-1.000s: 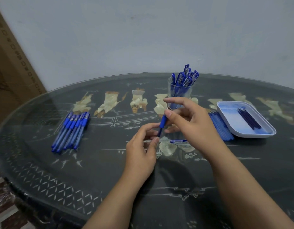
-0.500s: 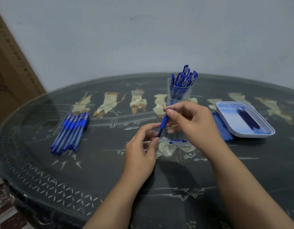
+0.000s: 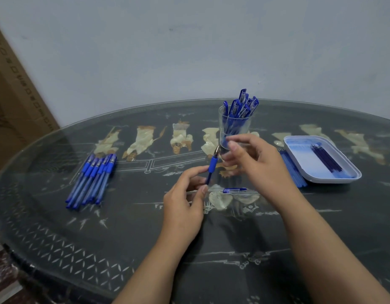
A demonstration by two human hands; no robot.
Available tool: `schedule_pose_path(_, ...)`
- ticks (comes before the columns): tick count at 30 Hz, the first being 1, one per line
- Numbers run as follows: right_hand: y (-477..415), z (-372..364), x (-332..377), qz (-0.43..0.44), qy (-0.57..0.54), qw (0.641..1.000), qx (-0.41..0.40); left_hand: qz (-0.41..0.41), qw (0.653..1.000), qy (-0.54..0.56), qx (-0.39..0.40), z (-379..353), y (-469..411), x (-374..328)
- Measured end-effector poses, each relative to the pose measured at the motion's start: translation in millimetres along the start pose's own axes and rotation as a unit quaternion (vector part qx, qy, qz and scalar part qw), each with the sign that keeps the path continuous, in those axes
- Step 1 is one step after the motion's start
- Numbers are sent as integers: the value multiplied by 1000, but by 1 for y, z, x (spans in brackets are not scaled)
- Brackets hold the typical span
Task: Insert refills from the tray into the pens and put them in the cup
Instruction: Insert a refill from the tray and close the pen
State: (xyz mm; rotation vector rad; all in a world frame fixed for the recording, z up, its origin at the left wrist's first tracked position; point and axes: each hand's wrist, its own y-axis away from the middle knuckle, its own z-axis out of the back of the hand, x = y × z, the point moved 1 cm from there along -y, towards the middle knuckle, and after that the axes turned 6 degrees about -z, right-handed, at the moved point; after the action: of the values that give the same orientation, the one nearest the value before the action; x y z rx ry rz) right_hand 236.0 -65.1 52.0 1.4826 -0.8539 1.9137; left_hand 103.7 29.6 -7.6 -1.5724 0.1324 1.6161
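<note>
Table (image 3: 58,216): L hand (image 3: 185,207) grips pen (image 3: 212,164), R hand (image 3: 255,163) near tip.

Cup (image 3: 233,130) w/ pens (image 3: 241,106) in it stands mid-table (image 3: 58,216), toward the back; tray (image 3: 334,179) w/ refills (image 3: 326,157) sits to its right, a loose bundle (image 3: 292,170) just beside tray's left edge. Row of pens (image 3: 92,179) lies well left. In front of cup, left hand (image 3: 183,205) holds a pen (image 3: 212,164) tilted up toward it, right hand (image 3: 255,163) by the tip, cap (image 3: 234,190) on table below.
</note>
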Motion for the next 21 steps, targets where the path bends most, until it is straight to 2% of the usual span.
schedule_pose_path(1, -3, 4, -7, 5, 99, 995, -8, 0, 1000, 3, -1, 0, 0, -1)
schedule_pose_path(3, -5, 8, -23, -15, 305, 952, 27, 1, 1000, 7, -4, 0, 0, -2)
schedule_pose_path(4, -5, 7, -29, -31, 361, 931, 54, 3, 1000, 7, -5, 0, 0, -2)
schedule_pose_path(7, -5, 4, -38, -34, 417, 903, 101, 5, 1000, 9, -7, -1, 0, -2)
schedule_pose_path(10, -6, 4, -37, -22, 431, 894, 119, 2, 1000, 8, -8, -1, 0, -1)
schedule_pose_path(13, -6, 8, -36, -28, 402, 910, 98, 2, 1000, 7, -7, -1, 0, -1)
schedule_pose_path(16, -7, 15, -26, -33, 311, 948, 51, 4, 1000, 4, -4, -1, 0, -1)
schedule_pose_path(19, -5, 21, -8, -29, 114, 993, -22, 3, 1000, 2, -3, -1, 0, -2)
schedule_pose_path(21, -1, 20, 8, -6, -65, 997, -43, 6, 1000, 3, -1, -1, -1, -2)
